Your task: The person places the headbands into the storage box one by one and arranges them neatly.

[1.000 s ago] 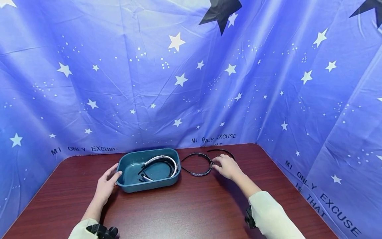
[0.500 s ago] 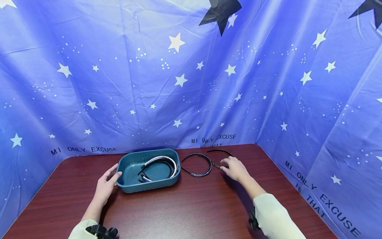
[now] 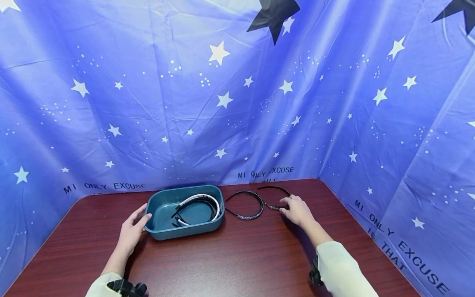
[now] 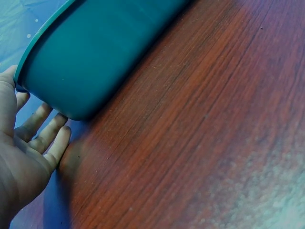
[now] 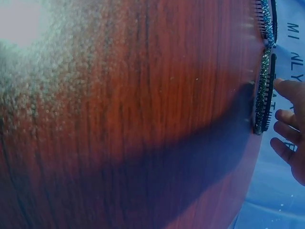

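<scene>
A teal plastic tub point(image 3: 185, 232) stands left of the table's middle. My left hand point(image 3: 134, 227) grips its left end, thumb on the rim and fingers against the outer wall; the left wrist view shows these fingers point(image 4: 40, 129) below the rim. Inside the tub lie black and white headbands point(image 3: 217, 204). Right of it, a black headband with a glittery band point(image 3: 249, 217) lies on the table. Touching that one is another dark headband with a sparkly strip point(image 3: 273, 207). My right hand point(image 3: 298, 210) is over its right side, fingers relaxed, partly covering it.
The dark red wooden table point(image 3: 208, 268) has a rounded far edge close to a blue star-printed curtain point(image 3: 178, 103). Black camera mounts point(image 3: 128, 286) sit on both wrists.
My right hand has moved right along the far headband, uncovering its sparkly strip. Headbands, tub and left hand look unmoved.
</scene>
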### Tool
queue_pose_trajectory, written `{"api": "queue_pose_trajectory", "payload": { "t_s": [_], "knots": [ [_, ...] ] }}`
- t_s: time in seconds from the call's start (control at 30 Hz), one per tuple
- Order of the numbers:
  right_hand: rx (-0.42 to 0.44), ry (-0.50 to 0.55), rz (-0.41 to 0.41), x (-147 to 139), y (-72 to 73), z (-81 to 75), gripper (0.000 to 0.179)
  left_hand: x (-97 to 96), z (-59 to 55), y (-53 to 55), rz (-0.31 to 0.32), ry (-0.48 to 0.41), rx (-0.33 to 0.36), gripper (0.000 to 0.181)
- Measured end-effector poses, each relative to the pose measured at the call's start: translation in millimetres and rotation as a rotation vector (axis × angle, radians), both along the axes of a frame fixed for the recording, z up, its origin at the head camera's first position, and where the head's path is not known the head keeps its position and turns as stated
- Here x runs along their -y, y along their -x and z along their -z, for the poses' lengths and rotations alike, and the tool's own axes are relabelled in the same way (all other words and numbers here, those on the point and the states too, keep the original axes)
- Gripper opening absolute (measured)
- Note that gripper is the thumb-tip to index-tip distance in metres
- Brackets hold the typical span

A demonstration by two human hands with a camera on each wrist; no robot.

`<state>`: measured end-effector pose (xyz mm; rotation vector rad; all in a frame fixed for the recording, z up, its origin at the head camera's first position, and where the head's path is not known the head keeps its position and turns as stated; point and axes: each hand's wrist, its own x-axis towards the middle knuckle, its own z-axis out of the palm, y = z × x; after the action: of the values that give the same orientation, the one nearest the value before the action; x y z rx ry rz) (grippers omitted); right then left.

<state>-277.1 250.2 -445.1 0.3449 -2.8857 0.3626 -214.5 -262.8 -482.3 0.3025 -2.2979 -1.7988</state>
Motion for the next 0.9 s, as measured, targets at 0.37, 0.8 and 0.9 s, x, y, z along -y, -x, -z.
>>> {"api": "queue_pose_trajectory", "payload": {
  "t_s": [0.37, 0.8, 0.9],
  "knots": [
    [-0.002, 0.002, 0.018, -1.1, 3.0, 6.2, 0.029, -0.4, 1.5, 0.7, 0.006, 0.007, -0.001, 0.053],
    [0.024, -0.004, 0.03, 4.6, 7.5, 8.9, 0.028, 0.9, 0.2, 0.7, 0.004, 0.011, 0.003, 0.055],
    [0.027, -0.011, 0.029, 5.2, 7.9, 9.0, 0.028, 0.8, -0.1, 0.8, 0.0, 0.014, 0.005, 0.054]
  ]
}}
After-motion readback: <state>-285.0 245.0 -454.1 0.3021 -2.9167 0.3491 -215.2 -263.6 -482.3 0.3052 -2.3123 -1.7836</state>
